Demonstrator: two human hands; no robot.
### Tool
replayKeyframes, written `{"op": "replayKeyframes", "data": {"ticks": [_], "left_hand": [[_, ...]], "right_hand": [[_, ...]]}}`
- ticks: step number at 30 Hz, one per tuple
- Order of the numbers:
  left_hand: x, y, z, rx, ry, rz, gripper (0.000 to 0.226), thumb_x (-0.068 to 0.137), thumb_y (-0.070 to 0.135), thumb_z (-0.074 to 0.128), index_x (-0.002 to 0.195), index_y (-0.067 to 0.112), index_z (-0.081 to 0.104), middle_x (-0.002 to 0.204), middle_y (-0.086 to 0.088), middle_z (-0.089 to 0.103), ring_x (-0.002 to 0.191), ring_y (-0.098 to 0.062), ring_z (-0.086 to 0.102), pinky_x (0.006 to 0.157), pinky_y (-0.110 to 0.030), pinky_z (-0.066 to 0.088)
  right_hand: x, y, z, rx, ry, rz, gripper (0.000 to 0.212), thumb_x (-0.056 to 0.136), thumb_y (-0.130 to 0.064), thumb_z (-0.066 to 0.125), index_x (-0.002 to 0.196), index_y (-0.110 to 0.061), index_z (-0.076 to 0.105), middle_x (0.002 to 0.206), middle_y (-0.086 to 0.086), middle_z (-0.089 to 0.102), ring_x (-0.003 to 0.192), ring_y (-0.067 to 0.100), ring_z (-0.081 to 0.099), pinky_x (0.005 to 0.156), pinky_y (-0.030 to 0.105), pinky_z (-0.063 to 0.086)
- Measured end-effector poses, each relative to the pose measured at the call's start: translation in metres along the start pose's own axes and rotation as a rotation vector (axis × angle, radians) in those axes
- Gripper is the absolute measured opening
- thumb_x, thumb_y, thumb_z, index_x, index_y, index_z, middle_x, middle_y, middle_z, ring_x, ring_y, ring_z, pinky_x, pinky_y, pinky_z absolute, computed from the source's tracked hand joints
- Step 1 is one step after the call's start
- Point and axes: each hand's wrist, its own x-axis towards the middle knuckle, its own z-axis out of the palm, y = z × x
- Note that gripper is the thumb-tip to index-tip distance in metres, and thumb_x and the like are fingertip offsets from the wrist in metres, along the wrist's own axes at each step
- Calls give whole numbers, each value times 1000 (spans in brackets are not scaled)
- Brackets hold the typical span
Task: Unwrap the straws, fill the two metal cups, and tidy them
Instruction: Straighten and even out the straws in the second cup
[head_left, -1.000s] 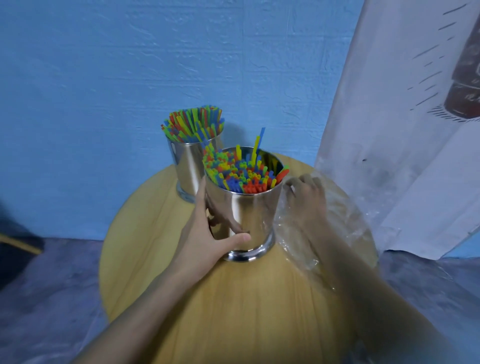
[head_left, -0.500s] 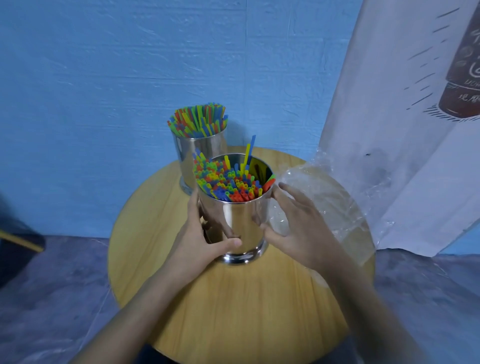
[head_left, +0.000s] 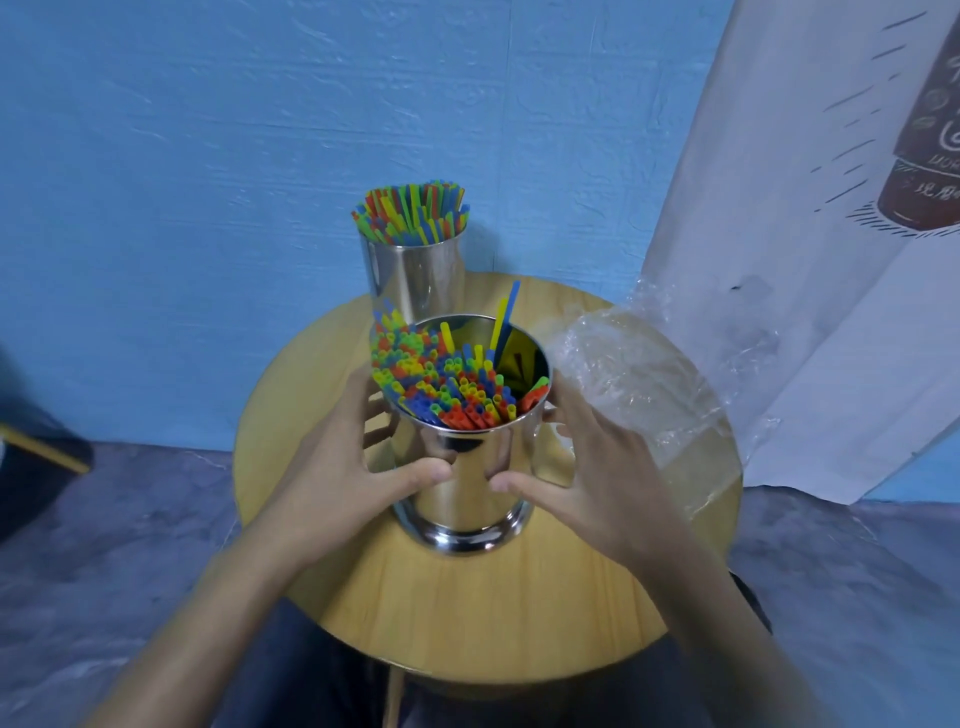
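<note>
The near metal cup (head_left: 467, 483) stands mid-desk (head_left: 467, 613), in front of the far metal cup (head_left: 415, 275). The left hand (head_left: 343, 467) and right hand (head_left: 597, 467) curl round its wall, thumbs on the front. The polished steel is likely rigid but slick, so a two-sided hold low on the wall suits it. Its loose straws (head_left: 441, 384) look light and would probably spill if tipped. The crinkly plastic wrapper (head_left: 634, 384) lies just right of it.

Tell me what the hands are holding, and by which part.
Both hold the near metal cup by its side wall: the left hand wraps its left side, the right hand its right side, thumbs on the front above the base.
</note>
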Motion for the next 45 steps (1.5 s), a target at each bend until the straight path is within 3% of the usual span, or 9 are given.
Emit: {"op": "replayKeyframes", "data": {"ticks": [3, 8, 14, 18, 22, 26, 30, 34, 45], "left_hand": [[1, 3, -7, 38, -45, 24, 112, 50, 91, 74, 146, 56, 29, 143, 26, 55, 130, 8, 51, 107, -34, 50], [1, 22, -12, -60, -45, 112, 115, 58, 86, 73, 155, 54, 20, 147, 34, 46, 135, 10, 46, 102, -15, 43], [15, 36, -14, -92, -82, 140, 91, 66, 72, 76, 145, 58, 33, 144, 32, 47, 133, 9, 47, 104, -13, 43], [28, 43, -18, -107, -138, 147, 90, 63, 63, 81, 143, 49, 41, 131, 37, 53, 125, 5, 57, 100, -20, 50], [36, 44, -18, -111, -134, 128, 82, 64, 64, 80, 135, 50, 43, 129, 29, 54, 118, 0, 63, 95, -23, 54], [41, 44, -21, -114, -182, 132, 71, 68, 61, 78, 132, 43, 54, 123, 22, 64, 113, -3, 66, 91, -22, 55], [43, 45, -19, -138, -129, 141, 48, 72, 58, 77, 113, 36, 65, 107, 16, 71, 100, -5, 70, 82, -20, 55], [44, 51, -11, -180, -29, 142, 42, 74, 57, 73, 103, 26, 67, 96, 13, 72, 88, -1, 69, 73, -14, 52], [45, 63, -14, -185, -83, 147, 39, 88, 45, 72, 125, 34, 65, 117, 17, 70, 105, 3, 67, 81, -10, 51]], "right_hand": [[-6, 0, -2, 11, 24, -20, 103, 72, -83, 61, 157, -36, 27, 138, -18, 61, 117, -1, 60, 93, 25, 51], [-2, -15, -14, 156, 86, -36, 85, 77, -86, 54, 148, -66, 11, 138, -35, 44, 122, -21, 44, 100, 24, 47], [22, -37, -30, 293, -71, -67, 68, 85, -66, 68, 140, -39, 40, 130, -34, 50, 127, -9, 48, 96, 11, 43], [34, -35, -33, 393, -193, 20, 115, 73, -64, 75, 163, -37, 8, 126, -53, 43, 127, -16, 48, 105, 16, 42], [41, -37, -34, 327, -189, 37, 114, 72, -68, 80, 162, -39, 17, 142, -28, 50, 130, -13, 46, 107, 21, 44], [53, -35, -31, 320, -231, -34, 54, 82, -70, 72, 123, -36, 66, 128, -10, 65, 134, 22, 51, 104, 53, 49], [53, -38, -29, 427, -205, -26, 31, 89, -50, 75, 116, -38, 69, 122, -10, 70, 125, 18, 61, 101, 51, 52], [50, -45, -29, 567, -104, 8, 39, 85, -49, 74, 114, -25, 70, 107, -2, 76, 102, 18, 74, 88, 52, 59], [48, -37, -33, 672, -88, 31, 39, 93, -26, 71, 129, -15, 62, 114, -2, 72, 108, 17, 72, 86, 38, 62]]}}
